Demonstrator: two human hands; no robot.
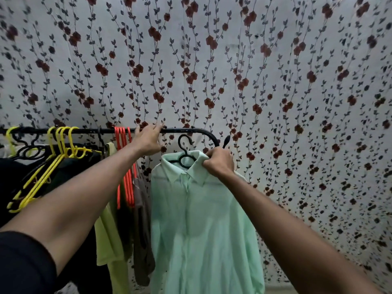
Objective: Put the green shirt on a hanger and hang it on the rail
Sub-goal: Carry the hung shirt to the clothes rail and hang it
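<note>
A pale green shirt [203,225] hangs on a black hanger [185,154], front buttoned, collar up. The hanger's hook is just below the black rail [182,130] and does not touch it. My right hand [219,162] grips the shirt's right shoulder and collar over the hanger. My left hand [147,140] is on the rail, fingers curled over it, just left of the hanger hook.
Orange hangers [125,166], yellow hangers [63,145] and black hangers hang on the rail's left part, with a yellow-green garment [110,236], a brown one and dark clothes. The rail bends down at its right end [214,139]. Flowered wallpaper [275,81] is behind.
</note>
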